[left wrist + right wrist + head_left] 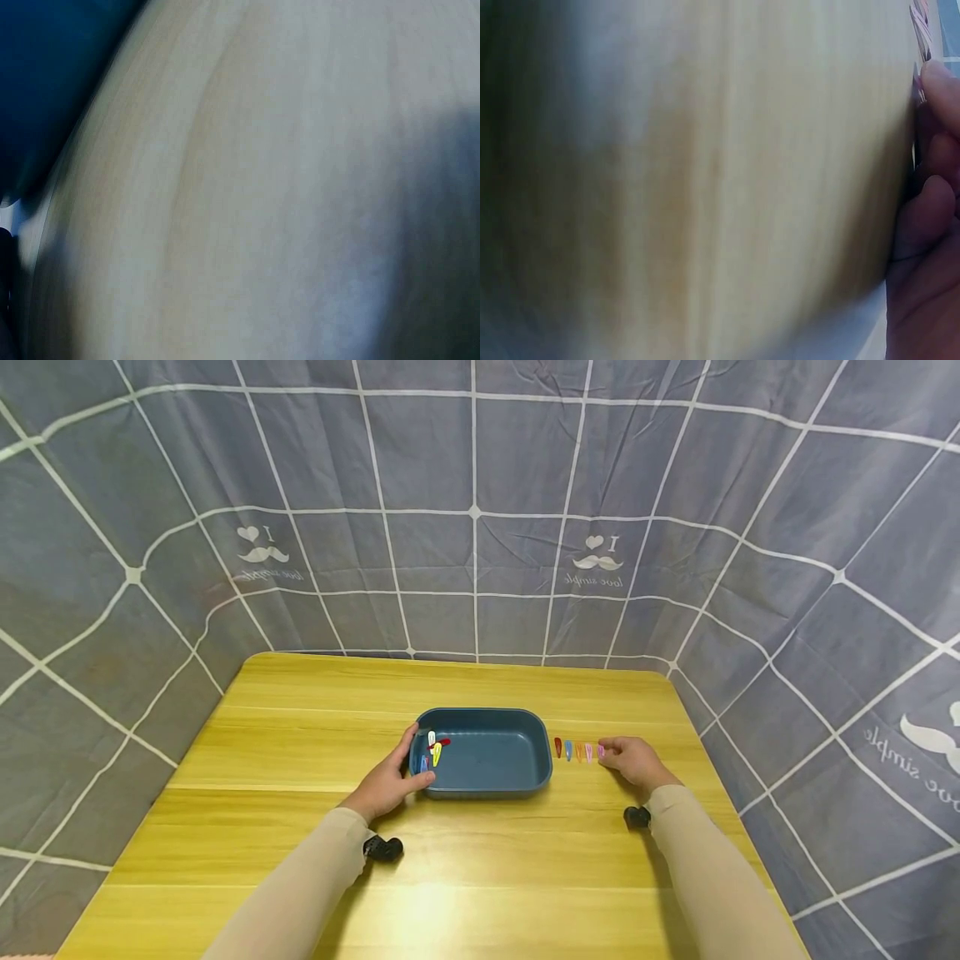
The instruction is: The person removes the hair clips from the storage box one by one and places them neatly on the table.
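A dark blue rectangular plastic basin (487,792) stands on the wooden table. My left hand (386,785) holds its left end, thumb over the front rim and fingers along the side wall. Inside, at that end, lie several snap hair clips, among them a yellow one (437,755), a white one and a red one. To the right of the basin runs a row of hair clips: dark red (558,747), blue (568,750), orange (579,752) and pink (588,752). At the row's right end my right hand (633,762) pinches a purple hair clip (601,751), thumb and fingertips together.
The yellow wood-grain table (480,877) reaches back to a grey curtain (420,452) with white grid lines, which also hangs at both sides. Black wrist cameras (384,848) sit under both sleeves. In the left wrist view mostly blurred tabletop (247,187) shows.
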Demonstrator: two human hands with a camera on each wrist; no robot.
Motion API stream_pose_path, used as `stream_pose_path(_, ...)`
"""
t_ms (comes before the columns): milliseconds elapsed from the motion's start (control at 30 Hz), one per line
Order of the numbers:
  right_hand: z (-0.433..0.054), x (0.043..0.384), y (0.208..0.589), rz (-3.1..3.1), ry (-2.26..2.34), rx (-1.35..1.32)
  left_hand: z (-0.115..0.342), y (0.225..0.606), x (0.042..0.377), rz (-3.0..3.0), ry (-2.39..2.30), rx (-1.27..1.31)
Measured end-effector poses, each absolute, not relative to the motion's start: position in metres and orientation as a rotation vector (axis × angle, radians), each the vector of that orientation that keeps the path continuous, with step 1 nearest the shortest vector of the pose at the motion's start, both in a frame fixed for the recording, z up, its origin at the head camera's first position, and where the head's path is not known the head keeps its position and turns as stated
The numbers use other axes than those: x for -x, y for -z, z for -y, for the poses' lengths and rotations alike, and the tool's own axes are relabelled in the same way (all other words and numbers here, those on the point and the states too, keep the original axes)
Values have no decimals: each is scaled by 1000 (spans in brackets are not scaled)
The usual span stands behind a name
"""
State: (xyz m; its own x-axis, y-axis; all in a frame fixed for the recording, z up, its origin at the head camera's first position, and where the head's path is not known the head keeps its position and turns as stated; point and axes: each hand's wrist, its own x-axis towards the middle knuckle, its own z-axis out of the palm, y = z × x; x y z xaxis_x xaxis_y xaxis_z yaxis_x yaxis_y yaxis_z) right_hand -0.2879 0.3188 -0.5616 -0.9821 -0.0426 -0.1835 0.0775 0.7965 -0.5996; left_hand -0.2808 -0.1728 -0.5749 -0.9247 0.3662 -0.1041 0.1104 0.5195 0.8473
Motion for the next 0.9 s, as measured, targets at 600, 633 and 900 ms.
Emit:
stream_pose_path(600, -318, 287, 566, -2836, 932, 16, 173, 571, 280, -2478, -1369, -405)
stream_pose_path(633, -318, 287, 566, -2836, 939, 12, 173, 570, 280, -2480, -1367, -403)
stream_pose_path(900, -316, 284, 565, -2843, 954, 2, 173, 571, 279, -2474, -1371, -401)
